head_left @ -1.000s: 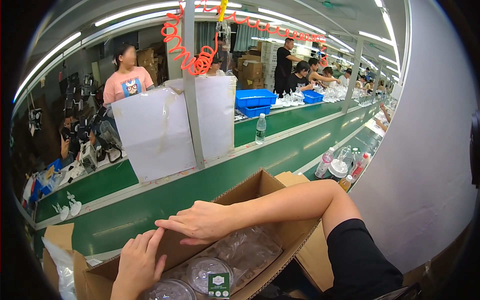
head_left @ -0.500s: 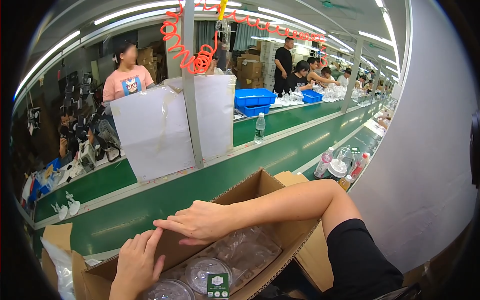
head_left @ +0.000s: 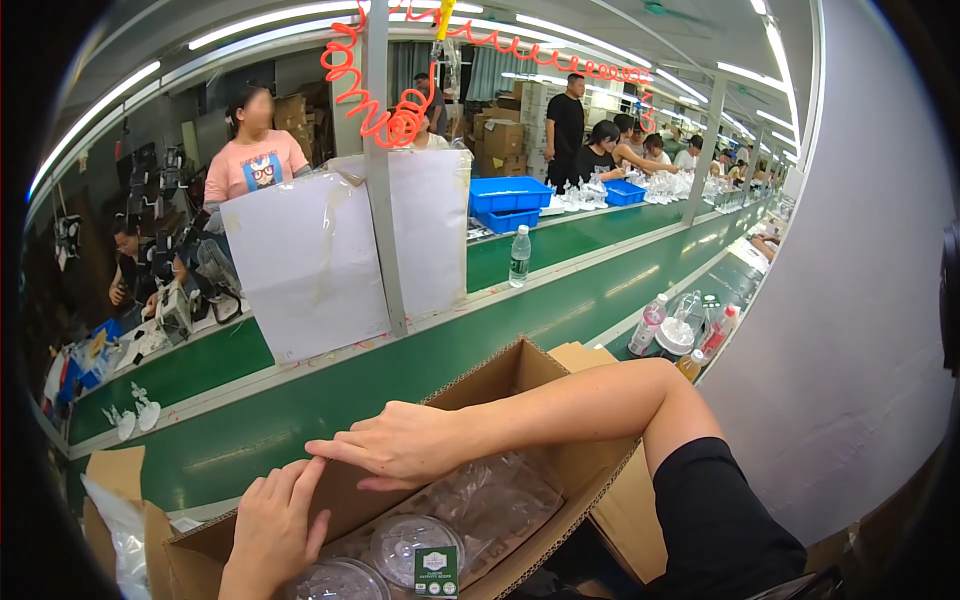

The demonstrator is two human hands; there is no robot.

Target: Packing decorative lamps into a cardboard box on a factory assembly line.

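A deep cardboard carton stands in front of me, its far rim running under my hands. My left hand is at that rim, fingers stretched and thumb apart, holding nothing I can see. Across the carton reaches my right arm, and my right hand lies along the far wall with fingers extended to the left. Its index fingertip meets the left hand's fingertips. Inside the carton are a round clear plastic container bearing a green card, another clear round container, and crumpled clear plastic.
A green conveyor belt passes beyond the carton. A water bottle stands upright on the far side, near blue trays. Drink bottles are at right. White boards and a grey post rise ahead; people work beyond.
My hands and the carton stay put. In the background, the person at far left has shifted posture, and another person shows behind the white boards.
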